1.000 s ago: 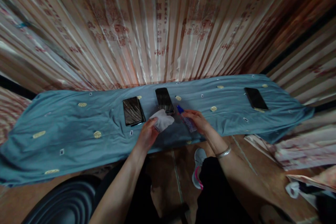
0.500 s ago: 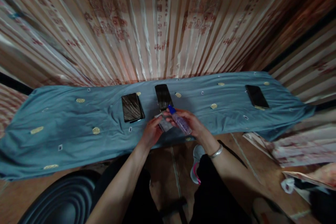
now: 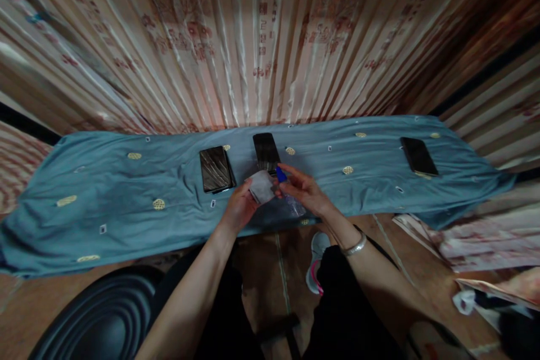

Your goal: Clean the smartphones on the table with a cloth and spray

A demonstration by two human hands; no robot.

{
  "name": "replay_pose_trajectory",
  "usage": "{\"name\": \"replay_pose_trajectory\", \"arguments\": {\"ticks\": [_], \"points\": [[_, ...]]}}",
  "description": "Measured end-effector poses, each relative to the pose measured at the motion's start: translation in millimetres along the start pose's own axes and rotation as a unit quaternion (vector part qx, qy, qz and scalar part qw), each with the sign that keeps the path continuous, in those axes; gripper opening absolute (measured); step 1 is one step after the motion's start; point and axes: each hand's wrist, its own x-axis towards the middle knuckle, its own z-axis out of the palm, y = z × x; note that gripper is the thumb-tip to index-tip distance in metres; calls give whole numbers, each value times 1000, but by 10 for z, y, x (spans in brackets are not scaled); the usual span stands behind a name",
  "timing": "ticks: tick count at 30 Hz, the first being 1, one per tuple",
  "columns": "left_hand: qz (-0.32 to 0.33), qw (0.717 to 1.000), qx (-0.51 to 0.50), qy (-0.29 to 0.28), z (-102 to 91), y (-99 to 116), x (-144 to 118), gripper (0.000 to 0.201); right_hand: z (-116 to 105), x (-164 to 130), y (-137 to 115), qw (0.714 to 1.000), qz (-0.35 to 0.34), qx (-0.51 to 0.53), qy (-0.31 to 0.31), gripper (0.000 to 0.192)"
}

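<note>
My left hand (image 3: 241, 206) is closed on a folded grey cloth (image 3: 261, 187) at the near middle of the covered table. Beside it, my right hand (image 3: 310, 191) grips a small clear spray bottle (image 3: 294, 205) with a blue cap, tilted so the cap points up and to the left. Part of the bottle is behind my right fingers. Just beyond the cloth lies a black phone (image 3: 265, 149), its near end partly hidden by my hands. Left of them rests a dark tablet-like device (image 3: 215, 169), which seems to lie on another dark item.
Another black phone (image 3: 419, 156) lies toward the right end of the blue patterned tablecloth (image 3: 122, 197). A pleated curtain (image 3: 240, 39) hangs behind the table. A black ribbed stool (image 3: 101, 320) stands at the lower left.
My right hand has turned over the bottle, covering more of it. The cloth in my left hand is lifted and shows more of its face. The view has shifted slightly.
</note>
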Motion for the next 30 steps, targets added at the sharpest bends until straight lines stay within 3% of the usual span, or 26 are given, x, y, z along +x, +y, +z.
{"name": "replay_pose_trajectory", "arguments": {"ticks": [3, 9, 20, 30], "points": [[-2, 1000, -13, 5, 27, -29, 4, 35, -4, -16, 33, 988, -35, -151, -1, 64], [-13, 999, -35, 28, 29, -115, 33, 35, 28, -97, -79, 909, -79, -409, 16, 62], [-49, 998, -42, 1, 18, -160, -5, 40, 82, -104, -46, 860, -145, -489, -23, 46], [-54, 996, -69, 9, 44, -138, -43, 40, 129, -98, -11, 779, -115, -616, -17, 48]]}}
